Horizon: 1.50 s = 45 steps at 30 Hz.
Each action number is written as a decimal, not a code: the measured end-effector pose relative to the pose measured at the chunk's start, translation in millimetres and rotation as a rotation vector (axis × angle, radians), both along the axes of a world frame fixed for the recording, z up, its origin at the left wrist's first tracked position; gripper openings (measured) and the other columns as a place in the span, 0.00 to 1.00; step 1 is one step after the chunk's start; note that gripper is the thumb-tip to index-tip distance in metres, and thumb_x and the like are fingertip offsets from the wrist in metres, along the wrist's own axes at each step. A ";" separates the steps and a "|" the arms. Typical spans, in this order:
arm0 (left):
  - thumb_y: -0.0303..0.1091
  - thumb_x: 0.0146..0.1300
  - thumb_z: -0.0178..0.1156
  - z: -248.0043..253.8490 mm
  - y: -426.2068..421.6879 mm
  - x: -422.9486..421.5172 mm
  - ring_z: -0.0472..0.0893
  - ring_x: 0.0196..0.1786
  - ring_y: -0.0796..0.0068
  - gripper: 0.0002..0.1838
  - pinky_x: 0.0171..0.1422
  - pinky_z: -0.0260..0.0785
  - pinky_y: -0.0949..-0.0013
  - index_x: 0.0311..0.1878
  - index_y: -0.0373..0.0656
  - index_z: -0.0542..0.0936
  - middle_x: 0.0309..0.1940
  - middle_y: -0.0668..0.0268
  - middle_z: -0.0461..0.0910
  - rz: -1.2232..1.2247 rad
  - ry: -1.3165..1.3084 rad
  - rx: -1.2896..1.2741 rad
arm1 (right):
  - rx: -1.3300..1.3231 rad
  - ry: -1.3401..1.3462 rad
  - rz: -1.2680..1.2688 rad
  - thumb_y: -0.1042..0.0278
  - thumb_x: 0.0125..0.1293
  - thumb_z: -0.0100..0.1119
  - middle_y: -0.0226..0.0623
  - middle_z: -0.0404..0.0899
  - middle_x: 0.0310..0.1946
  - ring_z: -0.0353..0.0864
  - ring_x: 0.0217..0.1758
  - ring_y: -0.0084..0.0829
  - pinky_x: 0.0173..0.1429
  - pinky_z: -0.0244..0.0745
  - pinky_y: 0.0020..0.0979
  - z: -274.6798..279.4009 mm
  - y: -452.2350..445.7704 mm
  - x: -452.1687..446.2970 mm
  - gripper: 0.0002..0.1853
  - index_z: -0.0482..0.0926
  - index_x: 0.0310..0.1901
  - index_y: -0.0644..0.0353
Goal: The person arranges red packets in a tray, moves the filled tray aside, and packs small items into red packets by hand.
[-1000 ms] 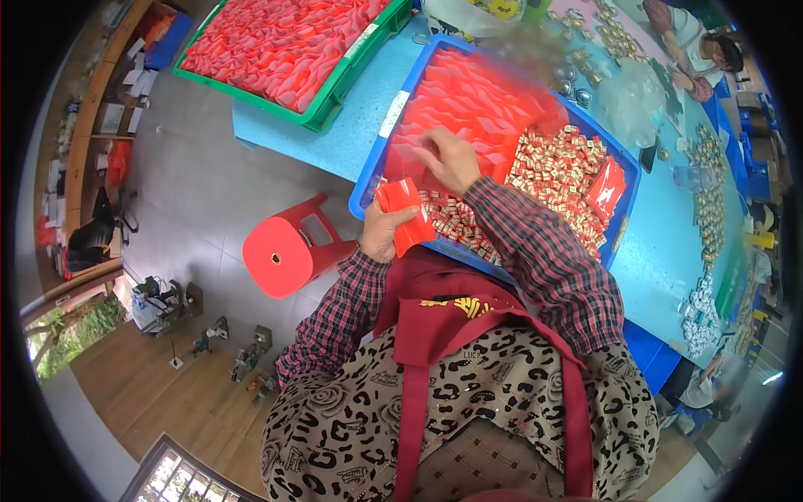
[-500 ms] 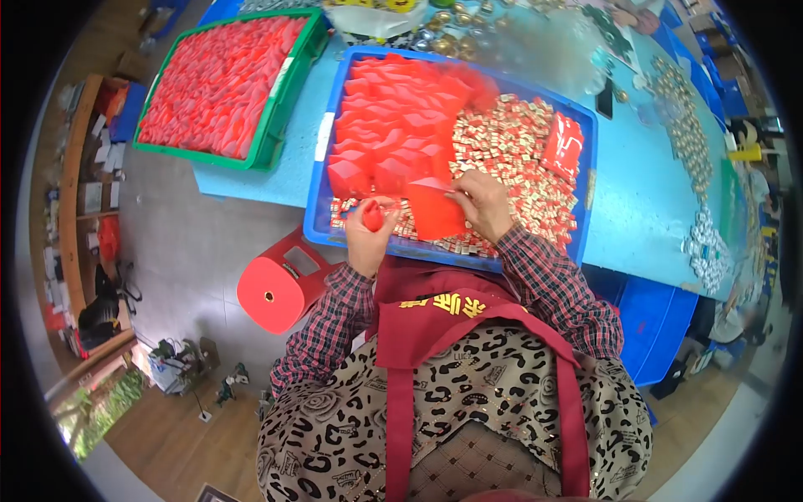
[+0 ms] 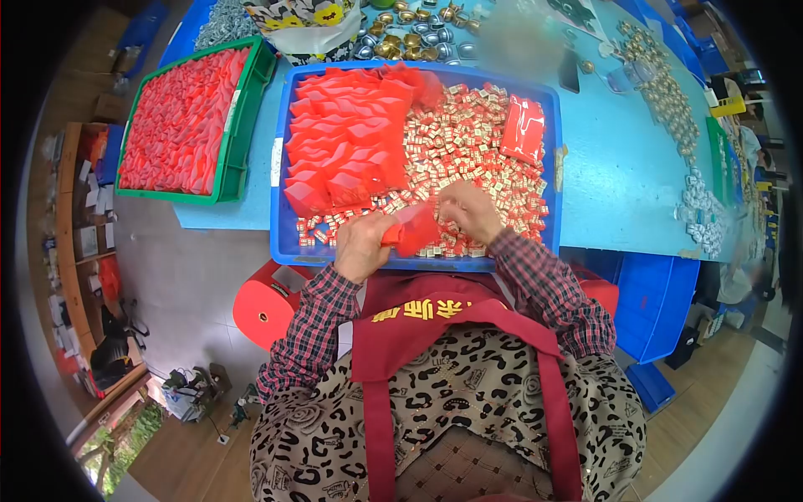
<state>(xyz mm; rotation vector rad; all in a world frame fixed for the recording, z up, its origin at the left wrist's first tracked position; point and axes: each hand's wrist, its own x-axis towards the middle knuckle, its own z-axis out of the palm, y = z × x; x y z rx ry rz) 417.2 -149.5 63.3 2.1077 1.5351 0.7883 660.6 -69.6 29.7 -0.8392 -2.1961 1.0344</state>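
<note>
My left hand (image 3: 363, 246) is closed around the near-left end of a thin red fabric pouch (image 3: 416, 229), held over the front of the blue tray (image 3: 278, 201). At the pouch's right edge is my right hand (image 3: 471, 211), its fingers curled together and slightly blurred; what sits between them is hidden. Similar red pouches (image 3: 347, 134) lie in overlapping rows across the tray's left part. Small red-and-cream pieces (image 3: 468, 146) cover the right part and run along the front below the pouches. A shiny red packet (image 3: 524, 128) rests on them at the right.
To the left, a green tray (image 3: 238, 138) is filled with red pouches. Gold and silver bells (image 3: 410, 38) lie behind the blue tray, near a dark phone (image 3: 570, 71). More bells (image 3: 661, 92) spread along the table's right side. A red roll (image 3: 264, 311) stands below the table edge.
The view has shifted, so the trays appear further left. The pouch has turned from hanging flat to bunched sideways, with my left hand now gripping its end. My right hand's fingers have curled inward.
</note>
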 end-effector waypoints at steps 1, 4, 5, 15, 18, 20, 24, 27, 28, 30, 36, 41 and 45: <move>0.25 0.44 0.64 3.1 0.1 2.2 0.78 0.30 0.61 0.15 0.37 0.70 0.65 0.40 0.47 0.81 0.30 0.66 0.78 0.010 0.048 0.037 | 0.217 -0.131 -0.213 0.69 0.59 0.65 0.31 0.78 0.32 0.77 0.35 0.32 0.39 0.73 0.29 -10.0 19.1 3.3 0.06 0.80 0.38 0.55; 0.25 0.43 0.64 7.4 3.4 7.3 0.78 0.31 0.60 0.16 0.38 0.70 0.64 0.40 0.47 0.81 0.30 0.66 0.77 0.023 0.119 0.087 | 0.475 -0.361 -0.368 0.69 0.58 0.66 0.30 0.78 0.31 0.77 0.34 0.32 0.39 0.73 0.29 -40.1 56.4 19.0 0.08 0.81 0.39 0.55; 0.25 0.43 0.63 8.3 5.0 8.6 0.78 0.31 0.60 0.17 0.38 0.70 0.64 0.40 0.47 0.81 0.30 0.66 0.77 0.024 0.140 0.095 | 0.512 -0.463 -0.310 0.69 0.58 0.66 0.30 0.78 0.32 0.77 0.34 0.32 0.39 0.73 0.29 -51.2 65.5 25.1 0.08 0.81 0.40 0.55; 0.26 0.45 0.62 17.4 14.0 9.2 0.78 0.32 0.60 0.18 0.38 0.70 0.63 0.44 0.47 0.80 0.30 0.65 0.76 0.049 0.187 0.133 | -0.289 -0.031 -0.072 0.66 0.61 0.65 0.31 0.79 0.39 0.77 0.40 0.33 0.44 0.75 0.33 49.4 29.3 -24.1 0.09 0.81 0.42 0.55; 0.26 0.47 0.62 19.0 17.9 11.1 0.78 0.32 0.60 0.19 0.38 0.70 0.63 0.46 0.48 0.79 0.30 0.65 0.76 0.044 0.145 0.179 | -0.048 -0.017 0.115 0.64 0.60 0.65 0.31 0.79 0.40 0.78 0.42 0.35 0.44 0.74 0.34 70.5 25.8 -38.9 0.09 0.81 0.41 0.55; 0.27 0.47 0.62 21.3 16.2 7.6 0.78 0.32 0.60 0.19 0.38 0.70 0.62 0.46 0.49 0.79 0.31 0.65 0.76 0.024 0.151 0.202 | 0.184 -0.017 0.137 0.65 0.60 0.64 0.30 0.79 0.38 0.78 0.41 0.35 0.44 0.73 0.34 78.4 26.6 -45.7 0.08 0.81 0.40 0.55; 0.27 0.47 0.62 17.0 9.3 -4.7 0.78 0.32 0.62 0.20 0.39 0.70 0.63 0.47 0.48 0.80 0.32 0.65 0.76 0.014 0.151 0.225 | 0.377 -0.074 0.210 0.66 0.60 0.64 0.30 0.80 0.35 0.77 0.40 0.35 0.43 0.73 0.33 80.4 26.6 -56.7 0.07 0.81 0.39 0.55; 0.24 0.47 0.63 8.3 -3.1 -21.5 0.78 0.33 0.67 0.23 0.38 0.70 0.69 0.50 0.47 0.80 0.32 0.67 0.76 0.001 0.146 0.226 | 0.264 -0.245 0.319 0.68 0.59 0.64 0.31 0.80 0.35 0.76 0.36 0.34 0.42 0.73 0.32 74.4 24.4 -66.4 0.06 0.82 0.38 0.56; 0.24 0.47 0.63 9.2 -10.0 -29.4 0.78 0.33 0.67 0.23 0.38 0.70 0.69 0.50 0.47 0.80 0.32 0.67 0.76 0.022 0.152 0.222 | 0.265 -0.239 0.340 0.68 0.59 0.64 0.31 0.80 0.35 0.76 0.36 0.34 0.42 0.73 0.32 70.9 24.0 -75.8 0.06 0.82 0.38 0.56; 0.21 0.51 0.63 15.5 -31.1 -47.5 0.78 0.34 0.69 0.22 0.41 0.71 0.71 0.52 0.45 0.78 0.34 0.66 0.77 0.286 -0.497 -0.160 | 0.263 -0.237 0.311 0.68 0.59 0.63 0.31 0.80 0.35 0.76 0.38 0.35 0.43 0.73 0.33 59.8 24.7 -99.3 0.06 0.81 0.38 0.55; 0.17 0.57 0.61 -3.4 -90.9 -98.7 0.82 0.37 0.70 0.21 0.43 0.76 0.72 0.55 0.39 0.75 0.39 0.60 0.81 0.494 -1.681 -0.599 | 0.363 -0.167 0.312 0.66 0.59 0.61 0.31 0.79 0.34 0.77 0.39 0.36 0.44 0.73 0.33 4.7 13.9 -191.5 0.05 0.79 0.37 0.54; 0.16 0.58 0.61 -29.6 -104.1 -106.4 0.83 0.38 0.68 0.21 0.46 0.78 0.70 0.55 0.36 0.74 0.41 0.58 0.81 0.583 -1.820 -0.574 | 0.587 -0.131 0.190 0.64 0.60 0.62 0.32 0.79 0.35 0.77 0.40 0.36 0.44 0.73 0.33 -34.0 9.3 -249.9 0.06 0.78 0.36 0.55; 0.15 0.57 0.61 -33.3 -96.3 -99.6 0.83 0.38 0.68 0.22 0.46 0.78 0.71 0.56 0.36 0.74 0.41 0.59 0.82 0.692 -1.758 -0.516 | 0.459 -0.043 0.091 0.62 0.60 0.64 0.33 0.79 0.32 0.76 0.35 0.35 0.40 0.72 0.32 -17.3 0.7 -250.1 0.08 0.78 0.33 0.56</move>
